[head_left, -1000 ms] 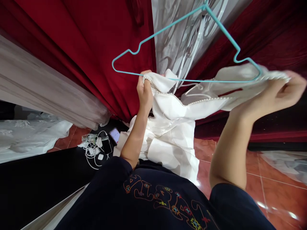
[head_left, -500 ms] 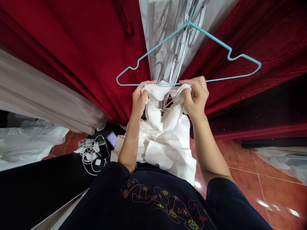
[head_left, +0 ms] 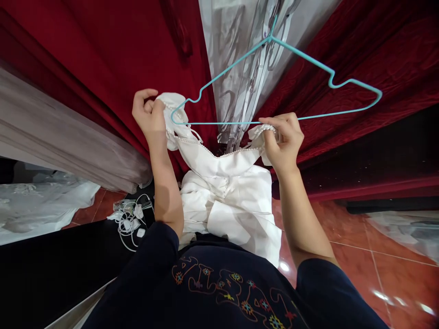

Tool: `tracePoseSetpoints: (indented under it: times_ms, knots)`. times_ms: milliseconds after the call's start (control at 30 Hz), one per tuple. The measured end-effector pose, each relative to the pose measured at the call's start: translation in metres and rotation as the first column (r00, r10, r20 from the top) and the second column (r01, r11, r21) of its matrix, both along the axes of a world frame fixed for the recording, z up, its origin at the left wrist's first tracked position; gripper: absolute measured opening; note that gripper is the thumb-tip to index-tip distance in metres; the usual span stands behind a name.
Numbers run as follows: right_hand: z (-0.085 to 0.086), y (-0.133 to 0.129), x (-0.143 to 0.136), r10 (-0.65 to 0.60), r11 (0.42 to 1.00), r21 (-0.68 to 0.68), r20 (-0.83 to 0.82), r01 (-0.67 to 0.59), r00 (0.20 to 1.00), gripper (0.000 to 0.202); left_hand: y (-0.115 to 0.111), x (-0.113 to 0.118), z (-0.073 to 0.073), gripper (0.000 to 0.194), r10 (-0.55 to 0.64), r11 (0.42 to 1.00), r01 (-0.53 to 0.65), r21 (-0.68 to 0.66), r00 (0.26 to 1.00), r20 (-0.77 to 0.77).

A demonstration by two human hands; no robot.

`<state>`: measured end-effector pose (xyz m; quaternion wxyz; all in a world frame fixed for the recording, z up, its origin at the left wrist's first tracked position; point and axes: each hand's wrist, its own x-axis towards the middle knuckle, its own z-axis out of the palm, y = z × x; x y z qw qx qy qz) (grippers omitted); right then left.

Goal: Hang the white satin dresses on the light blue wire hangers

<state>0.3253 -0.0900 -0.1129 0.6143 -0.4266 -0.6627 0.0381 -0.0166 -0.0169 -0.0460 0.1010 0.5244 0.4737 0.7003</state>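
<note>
A white dress with pearl-like beads along its neckline spreads between my hands, its skirt bunched in front of my body. My left hand is closed on the dress's left strap, at the left end of a light blue hanger. That strap overlaps the hanger's left end; whether it is looped over it I cannot tell. Near the right part of the hanger's bottom bar, my right hand pinches the other strap, its fingers at the bar. The hanger's hook points up, against white hanging fabric.
Red curtains hang on both sides, with white fabric between them. At the lower left, white cables lie on a black surface. Reddish floor tiles show at the right, along with pale tulle.
My left hand has moved left and slightly up with its strap, stretching the neckline wide. My right hand stays near the bar with its strap. The hanger has shifted slightly down and right.
</note>
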Motion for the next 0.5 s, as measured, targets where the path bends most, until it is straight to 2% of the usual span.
tracePoseSetpoints:
  times_ms: [100,167,233,300,367,433,500]
  knots:
    - [-0.001,-0.001,-0.005,-0.024,0.999,-0.022,0.005,0.024,1.0,0.029,0.017,0.016,0.022,0.031,-0.102,0.993,0.095,-0.07,0.989,-0.106]
    - [-0.001,-0.002,-0.006,-0.028,1.0,-0.013,0.0,0.028,1.0,0.03,0.018,0.034,0.027,0.038,-0.216,0.976,0.205,-0.076,0.957,-0.192]
    - [0.0,-0.002,-0.006,-0.024,1.0,0.005,-0.01,0.024,1.0,0.031,0.011,0.054,0.026,0.049,-0.276,0.959,0.284,-0.007,0.928,-0.252]
    - [0.001,-0.002,-0.004,-0.019,1.0,0.01,-0.015,0.019,1.0,0.032,-0.003,0.075,0.018,0.058,-0.218,0.952,0.261,0.162,0.945,-0.243]
    - [0.002,-0.001,-0.002,-0.011,1.0,0.005,-0.017,0.011,1.0,0.032,-0.021,0.095,0.008,0.054,-0.142,0.937,0.205,0.284,0.964,-0.227]
    - [0.002,0.001,-0.001,-0.003,1.0,-0.004,-0.021,0.002,1.0,0.031,-0.039,0.115,-0.002,0.044,-0.225,0.94,0.297,0.168,0.909,-0.351]
    - [0.002,0.002,-0.001,0.002,1.0,0.002,-0.03,-0.002,1.0,0.029,-0.054,0.133,-0.012,0.041,-0.362,0.912,0.409,-0.03,0.77,-0.525]
